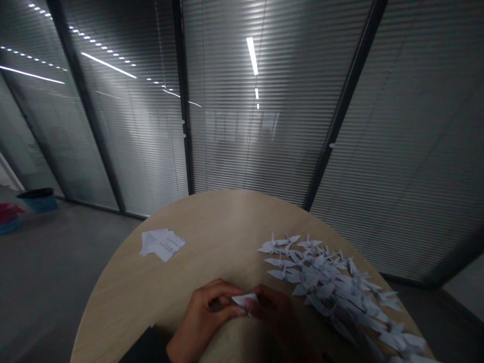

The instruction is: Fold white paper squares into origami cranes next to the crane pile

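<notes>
Between my two hands, low in the middle of the view, is a small folded piece of white paper (245, 299). My left hand (207, 310) pinches its left side with thumb and fingers. From the right, my right hand (273, 308) grips the same paper, its thumb lying across the front; shadow hides part of this hand. Just to the right spreads a large heap of folded white paper cranes (321, 272). Farther off on the left lies a small stack of white paper sheets (163, 243), the top one bearing some print.
Everything lies on a round light-wood table (230, 217). Behind it stands a glass partition with blinds (253, 151) and dark frames. On the floor at the far left are a blue bin (40, 203) and a red and blue container (9, 219).
</notes>
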A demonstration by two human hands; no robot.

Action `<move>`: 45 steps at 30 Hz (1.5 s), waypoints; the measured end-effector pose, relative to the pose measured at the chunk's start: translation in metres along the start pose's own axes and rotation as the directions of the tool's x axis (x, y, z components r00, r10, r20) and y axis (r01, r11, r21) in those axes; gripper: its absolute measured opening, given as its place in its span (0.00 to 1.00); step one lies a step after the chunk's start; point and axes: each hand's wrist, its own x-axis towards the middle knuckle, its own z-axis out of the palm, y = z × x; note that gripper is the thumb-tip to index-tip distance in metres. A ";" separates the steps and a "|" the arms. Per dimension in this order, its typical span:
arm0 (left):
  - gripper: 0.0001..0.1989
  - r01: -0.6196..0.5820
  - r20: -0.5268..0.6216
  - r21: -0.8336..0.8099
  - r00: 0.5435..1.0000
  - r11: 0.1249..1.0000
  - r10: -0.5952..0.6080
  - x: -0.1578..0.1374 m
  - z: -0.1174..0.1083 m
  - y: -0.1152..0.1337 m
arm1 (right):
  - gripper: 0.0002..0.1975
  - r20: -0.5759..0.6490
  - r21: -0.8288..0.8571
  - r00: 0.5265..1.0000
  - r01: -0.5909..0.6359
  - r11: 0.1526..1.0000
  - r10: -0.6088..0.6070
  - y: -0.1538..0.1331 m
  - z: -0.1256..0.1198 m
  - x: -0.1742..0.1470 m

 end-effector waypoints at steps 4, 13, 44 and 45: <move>0.11 -0.049 -0.038 0.133 0.998 0.990 0.055 -0.002 0.000 0.000 | 0.13 0.023 0.041 1.000 -0.008 0.999 0.007 -0.003 0.002 -0.002; 0.09 -0.068 -0.124 0.171 0.988 0.983 0.090 -0.004 -0.001 0.005 | 0.12 -0.003 -0.048 1.000 0.016 0.999 -0.017 -0.014 -0.001 -0.005; 0.09 -0.098 -0.046 0.139 0.993 0.985 0.105 -0.003 -0.003 -0.003 | 0.13 -0.088 -0.202 0.965 0.226 0.953 -0.247 0.023 0.008 -0.006; 0.08 -0.092 -0.044 0.133 0.994 0.987 0.098 -0.003 -0.003 -0.002 | 0.13 -0.093 -0.218 0.954 0.261 0.941 -0.286 0.025 0.008 -0.006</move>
